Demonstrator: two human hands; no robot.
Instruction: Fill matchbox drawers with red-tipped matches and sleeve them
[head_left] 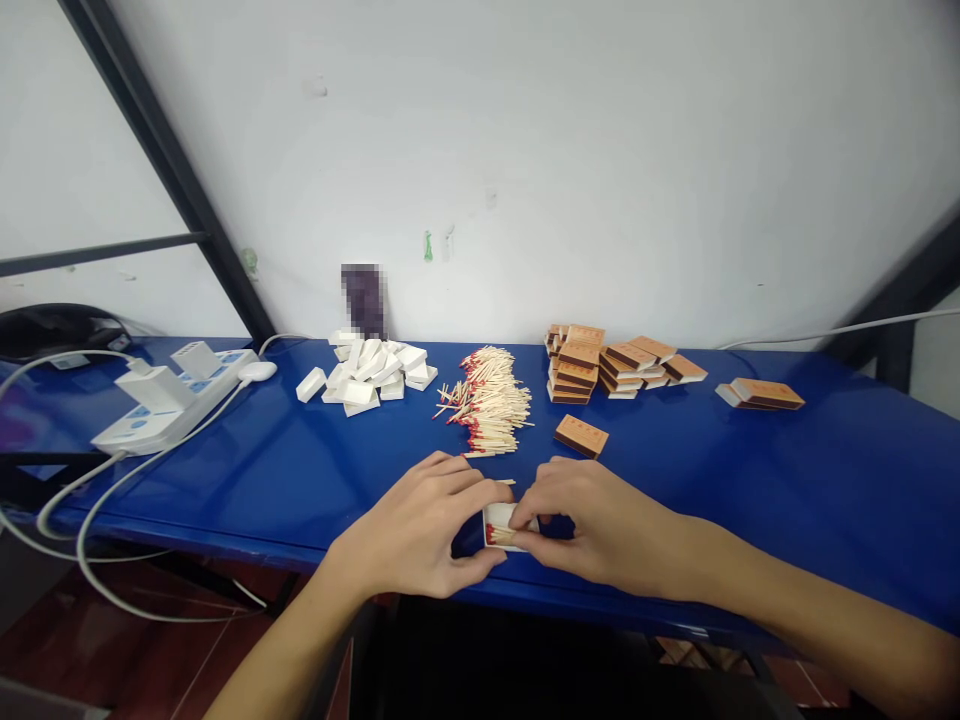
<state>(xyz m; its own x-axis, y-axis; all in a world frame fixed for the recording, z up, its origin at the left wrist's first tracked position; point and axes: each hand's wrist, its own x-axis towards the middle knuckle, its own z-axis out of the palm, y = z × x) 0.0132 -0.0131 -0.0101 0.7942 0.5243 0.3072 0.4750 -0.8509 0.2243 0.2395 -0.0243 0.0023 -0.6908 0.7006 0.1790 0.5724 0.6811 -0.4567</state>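
Observation:
Near the table's front edge lies a small white matchbox tray (491,512) with a few red-tipped matches (499,535) along its near side. My left hand (427,525) grips the tray's left end between thumb and fingers. Over the tray's right part, my right hand (577,515) is pinched, its thumb and fingertips on the matches inside. How many matches it pinches is hidden. Behind my hands spreads a pile of loose matches (491,400), most heads facing left. A single orange matchbox sleeve (582,436) lies just beyond my right hand.
White empty trays (367,370) are heaped at the back left. Orange matchboxes (581,355) stand stacked at the back right, with others (765,393) farther right. A white power strip (142,430) with cables occupies the left end of the blue table (262,480).

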